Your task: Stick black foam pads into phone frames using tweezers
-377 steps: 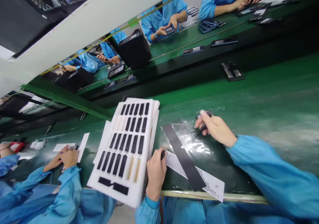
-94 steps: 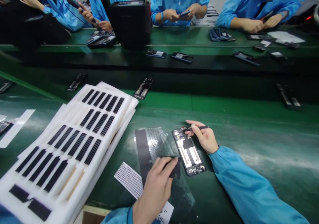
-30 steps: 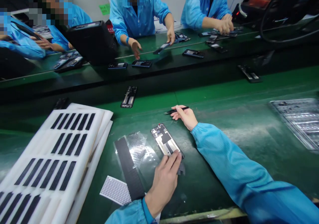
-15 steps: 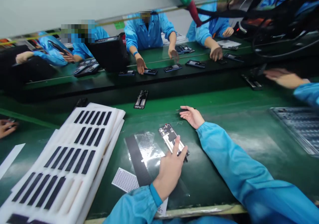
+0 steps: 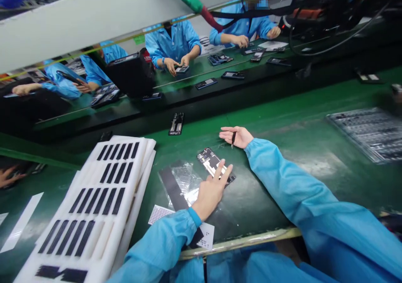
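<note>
An opened phone with its inner board showing lies on the green table in front of me. My left hand rests spread fingers on the lower part of this phone; its thumb is hard to see. Just beyond the phone, my right hand is raised with fingers stretched out, keeping slim black tweezers against the palm, tip downward. Beside the phone are a dark strip and clear plastic film. White sheets of small dots lie partly under my left forearm.
Stacked white foam trays with black strips stand at left. Another opened phone lies farther back. A clear plastic tray sits at right. Across the line, co-workers in blue handle phones beside a black bin. A cable hangs overhead.
The tweezers in my right hand have swung from pointing left to pointing down, and its fingers have straightened. My left hand stays on the phone. A co-worker's hand at right has left the view.
</note>
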The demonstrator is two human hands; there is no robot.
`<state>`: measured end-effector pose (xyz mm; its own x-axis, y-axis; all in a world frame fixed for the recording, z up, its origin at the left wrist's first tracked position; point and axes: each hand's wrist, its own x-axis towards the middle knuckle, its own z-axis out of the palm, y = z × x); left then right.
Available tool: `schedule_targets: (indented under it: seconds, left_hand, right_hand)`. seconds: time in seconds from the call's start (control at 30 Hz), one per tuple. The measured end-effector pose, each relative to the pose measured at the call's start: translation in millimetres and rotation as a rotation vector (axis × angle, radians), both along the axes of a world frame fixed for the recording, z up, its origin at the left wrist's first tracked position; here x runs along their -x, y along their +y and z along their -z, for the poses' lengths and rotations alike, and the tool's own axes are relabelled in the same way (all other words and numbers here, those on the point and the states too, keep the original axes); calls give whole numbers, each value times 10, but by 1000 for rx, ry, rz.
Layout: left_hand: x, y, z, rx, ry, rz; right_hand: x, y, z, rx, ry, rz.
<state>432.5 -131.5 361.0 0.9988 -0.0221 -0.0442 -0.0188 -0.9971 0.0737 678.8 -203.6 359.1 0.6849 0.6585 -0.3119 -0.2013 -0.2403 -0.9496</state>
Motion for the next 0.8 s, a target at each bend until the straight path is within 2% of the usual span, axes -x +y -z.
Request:
schedule_targets:
  seconds: [0.1, 0.2, 0.27, 0.3, 0.33, 0.4, 0.47, 0.53, 0.6, 0.67, 0.73, 0.8]
  left_hand:
    - [30, 45, -33, 30, -110, -102]
    - [185, 266, -344, 73, -281, -275]
    - [429, 480, -636, 95, -433, -452]
    - [588, 590, -766, 187, -617, -589]
    - [765, 694, -866, 262, -746, -667]
    - [1134, 856, -937, 267, -816, -649]
    - [1480, 932, -822, 269, -755, -597]
    - [1773, 926, -575, 333, -632, -651]
    - [2013, 864, -282, 370, -543, -822]
    - [2206, 783, -19, 381, -501, -1053]
    - [2350, 723, 178, 381, -480, -1214]
    - [2436, 711, 300, 386, -500, -1281]
  right_hand:
    - [129, -42, -100, 240, -125, -172]
    - [473, -76, -129, 480, -307, -298]
    - [778, -110, -120, 605, -448, -331]
    - [926, -127, -113, 658, -512, -339]
    - [1055, -141, -107, 707, -566, -346]
    - [1209, -148, -101, 789, -643, -366]
    - [1167, -112, -109, 853, -695, -378]
    - [923, -37, -144, 907, -739, -351]
    - [546, 44, -220, 950, -777, -285]
    - [161, 121, -333, 974, -807, -204]
    - [-113, 240, -449, 988, -841, -107]
    - [-203, 489, -527, 974, -865, -13]
